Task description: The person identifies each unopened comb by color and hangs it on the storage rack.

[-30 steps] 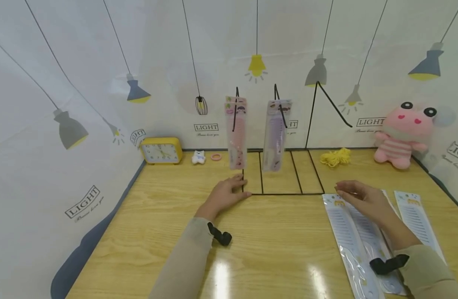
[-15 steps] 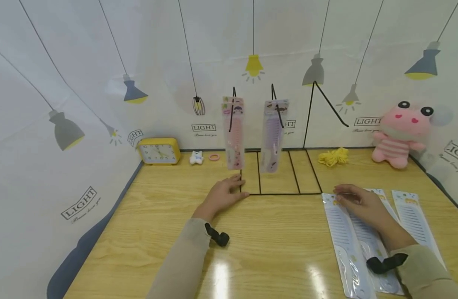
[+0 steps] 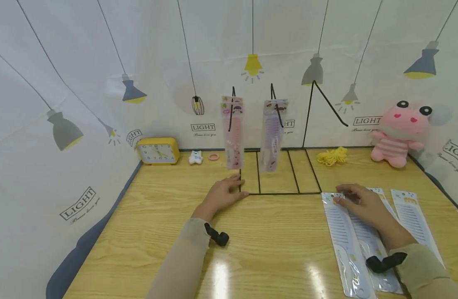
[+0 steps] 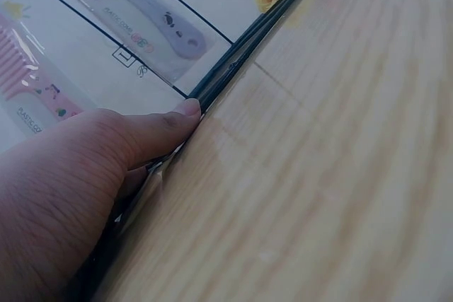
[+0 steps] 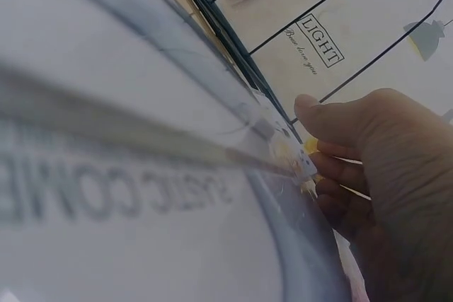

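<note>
1. Progress looked partial: on the black wire rack [image 3: 277, 193], a packed pink comb [image 3: 235, 141] hung from the left hook [image 3: 230, 120] and a packed purple comb [image 3: 271, 137] from the middle hook [image 3: 278, 110]. How many packs each hook carried was hard to tell.
2. The right hook [image 3: 330, 102] was bare. Three blue combs in clear packs lay unhung on the near right of the desk [image 3: 139, 249]: a left pack [image 3: 348, 253], a middle pack [image 3: 371, 243] and a right pack [image 3: 415, 220]; judging by that, these were what was left.
3. The right hand [image 3: 369, 207] was over the far ends of the left and middle packs, thumb and fingers apart; whether the fingertips touched a pack could not be told.
4. The left hand [image 3: 222, 194] rested at the rack's near left corner, thumb spread from the fingers.
5. Along the far left stood a yellow clock [image 3: 159, 151], then a small white toy [image 3: 196, 157] and a pink ring [image 3: 213, 157]; far right were yellow string [image 3: 332, 156] and a pink plush toy [image 3: 397, 133].
6. The left pack seemed to overlap the middle one, a likely snag for lifting.
</note>
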Demonstrator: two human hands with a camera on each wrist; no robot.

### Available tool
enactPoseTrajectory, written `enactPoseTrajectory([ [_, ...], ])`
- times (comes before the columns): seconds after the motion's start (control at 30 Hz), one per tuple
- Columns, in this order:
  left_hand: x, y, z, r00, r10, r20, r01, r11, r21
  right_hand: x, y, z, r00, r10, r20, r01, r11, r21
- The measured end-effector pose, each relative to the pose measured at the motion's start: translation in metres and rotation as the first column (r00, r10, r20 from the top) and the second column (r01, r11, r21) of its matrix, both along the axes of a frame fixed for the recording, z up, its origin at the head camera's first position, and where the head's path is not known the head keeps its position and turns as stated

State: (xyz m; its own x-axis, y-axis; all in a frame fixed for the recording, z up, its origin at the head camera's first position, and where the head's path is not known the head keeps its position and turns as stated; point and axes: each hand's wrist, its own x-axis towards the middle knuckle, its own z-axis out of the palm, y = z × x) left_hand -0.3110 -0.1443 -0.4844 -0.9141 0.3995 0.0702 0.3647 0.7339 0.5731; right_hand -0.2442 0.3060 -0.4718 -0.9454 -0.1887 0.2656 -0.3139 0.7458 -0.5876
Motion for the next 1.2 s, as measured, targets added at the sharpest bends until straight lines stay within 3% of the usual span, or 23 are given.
enactPoseTrajectory([
  [0.33, -0.001, 0.001, -0.004, 1.0, -0.011, -0.006, 0.011, 1.0, 0.016, -0.001, 0.011, 0.0, 1.0, -0.01, -0.016, 0.011, 0.997, 0.072],
  [0.6, -0.001, 0.001, -0.002, 1.0, -0.008, -0.012, 0.008, 1.0, 0.006, 0.001, 0.015, 0.003, 0.993, -0.003, 0.12, -0.011, 0.993, 0.118],
  [0.97, 0.0, -0.001, 0.0, 1.0, -0.007, -0.008, 0.007, 1.0, -0.006, -0.003, 0.015, -0.002, 0.995, -0.001, 0.102, -0.01, 0.994, 0.108],
  [1.2, 0.002, 0.0, 0.002, 1.0, -0.002, 0.0, 0.002, 1.0, -0.014, -0.005, 0.016, -0.006, 0.996, -0.049, 0.077, 0.041, 0.994, 0.099],
])
